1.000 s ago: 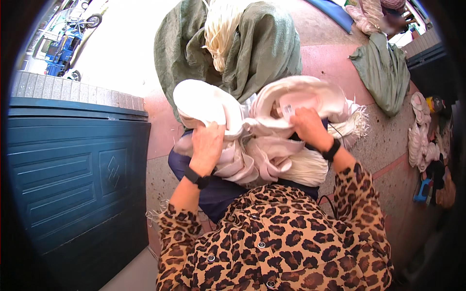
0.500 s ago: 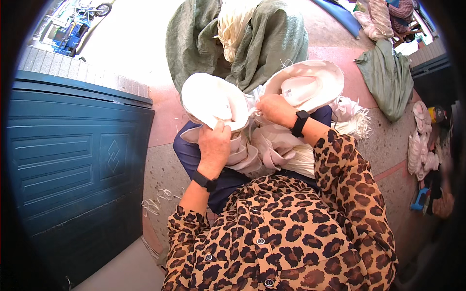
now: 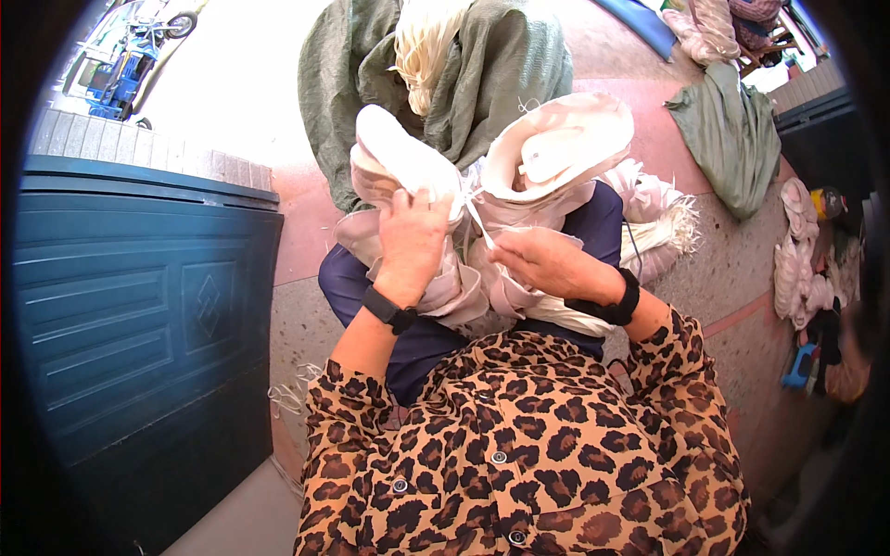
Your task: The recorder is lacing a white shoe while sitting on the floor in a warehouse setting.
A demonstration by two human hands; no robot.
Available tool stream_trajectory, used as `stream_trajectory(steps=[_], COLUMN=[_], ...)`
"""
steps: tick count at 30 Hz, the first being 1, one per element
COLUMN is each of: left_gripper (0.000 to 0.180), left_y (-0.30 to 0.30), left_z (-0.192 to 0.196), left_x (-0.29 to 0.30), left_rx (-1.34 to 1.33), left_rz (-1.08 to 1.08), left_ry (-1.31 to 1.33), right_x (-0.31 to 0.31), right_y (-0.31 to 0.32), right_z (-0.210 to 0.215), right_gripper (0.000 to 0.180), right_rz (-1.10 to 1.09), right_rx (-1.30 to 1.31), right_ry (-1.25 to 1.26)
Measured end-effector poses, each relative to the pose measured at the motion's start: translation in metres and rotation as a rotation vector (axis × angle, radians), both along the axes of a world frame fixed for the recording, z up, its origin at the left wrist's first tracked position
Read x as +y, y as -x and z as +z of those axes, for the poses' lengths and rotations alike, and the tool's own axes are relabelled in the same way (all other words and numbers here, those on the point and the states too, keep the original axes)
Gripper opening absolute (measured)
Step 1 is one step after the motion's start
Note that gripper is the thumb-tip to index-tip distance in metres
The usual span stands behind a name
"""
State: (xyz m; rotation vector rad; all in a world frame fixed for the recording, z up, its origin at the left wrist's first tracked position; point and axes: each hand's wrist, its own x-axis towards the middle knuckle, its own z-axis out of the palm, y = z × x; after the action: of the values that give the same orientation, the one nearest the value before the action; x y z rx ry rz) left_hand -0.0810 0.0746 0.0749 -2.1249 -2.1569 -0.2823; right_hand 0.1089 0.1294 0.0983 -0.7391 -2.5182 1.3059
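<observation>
In my lap sit two nested stacks of off-white cloth pieces, curved and oval like shoe uppers. My left hand (image 3: pixel 413 232) is closed on the near edge of the left stack (image 3: pixel 399 153), which is tilted up. The right stack (image 3: pixel 575 144) lies with its hollow facing up, untouched by either hand. Between the two stacks runs a narrow white strip (image 3: pixel 480 221), stretched taut down to my right hand (image 3: pixel 547 266). Its thumb and fingertips pinch the strip's lower end. More folded cloth pieces (image 3: pixel 450 292) hang below my hands.
Ahead stands a green woven sack (image 3: pixel 343 102) with a bundle of pale strips (image 3: pixel 426 46) in it. Another green sack (image 3: pixel 732 148) lies at right, near more cloth bundles (image 3: pixel 799 259). A blue panelled door (image 3: pixel 139 315) borders the left side. Pale strips (image 3: pixel 672 232) lie beside my right knee.
My right hand has come down and toward me from between the stacks, drawing the white strip with it. The left stack has turned more upright, and my left hand has moved up onto it.
</observation>
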Motion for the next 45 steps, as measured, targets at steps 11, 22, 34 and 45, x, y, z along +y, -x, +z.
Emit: stream_trajectory(steps=[11, 22, 34, 45], left_gripper=[0.024, 0.023, 0.022, 0.019], left_y=[0.015, 0.027, 0.039, 0.008], left_z=[0.009, 0.074, 0.066, 0.092], left_x=[0.002, -0.042, -0.055, -0.015], left_rx=[-1.204, -1.631, -1.781, -1.840], left_rz=[0.036, 0.162, 0.252, 0.100], left_ry=[0.064, -0.137, -0.317, -0.177], right_x=[0.069, 0.090, 0.079, 0.077], right_y=[0.039, 0.069, 0.014, -0.060], right_z=[-0.027, -0.073, -0.044, 0.069], right_gripper=[0.027, 0.020, 0.024, 0.032], right_rz=[-0.426, 0.099, 0.348, -0.311], right_rx=[0.419, -0.266, -0.256, 1.022], right_ry=[0.950, -0.264, -0.228, 0.980])
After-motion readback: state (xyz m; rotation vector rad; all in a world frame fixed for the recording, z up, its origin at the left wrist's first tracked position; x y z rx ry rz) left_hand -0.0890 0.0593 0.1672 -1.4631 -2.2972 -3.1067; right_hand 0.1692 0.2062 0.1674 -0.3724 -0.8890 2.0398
